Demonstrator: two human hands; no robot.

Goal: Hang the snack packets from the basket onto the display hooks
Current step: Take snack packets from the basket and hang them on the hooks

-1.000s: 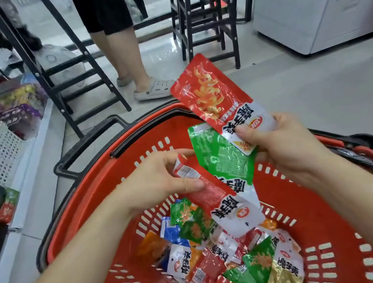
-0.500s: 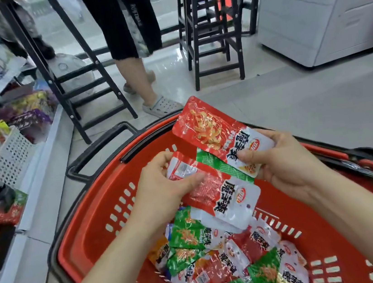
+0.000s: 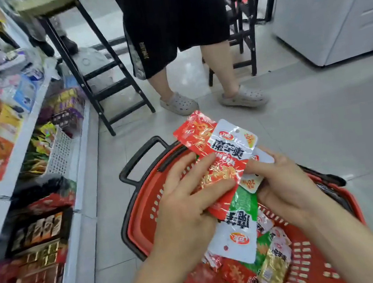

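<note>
Grey floor tiles (image 3: 322, 137) run beneath white shop shelving (image 3: 25, 129) along the left edge, its stacked goods too blurred to read. Another person (image 3: 174, 24) in black shorts and pale perforated clogs stands ahead, beside a black metal stool (image 3: 101, 81). Nearer, a red plastic basket (image 3: 143, 218) with slotted walls and black handles sits on the floor, holding a loose heap of glossy foil snack packets (image 3: 264, 271) in red, green and gold. Above its rim, both hands grip a fanned bunch of flat packets. Its front red packet (image 3: 225, 164) has a white end printed with bold black Chinese characters, a small red oval logo and a yellow "20%" tag; a second red packet (image 3: 194, 133) juts up behind it, and a green packet (image 3: 241, 224) with a white end hangs downward over the basket. The left hand (image 3: 189, 207) lies palm-down, fingers pressed across the red foil. The right hand (image 3: 283, 185) pinches the bunch's right edge with its thumb on top.
</note>
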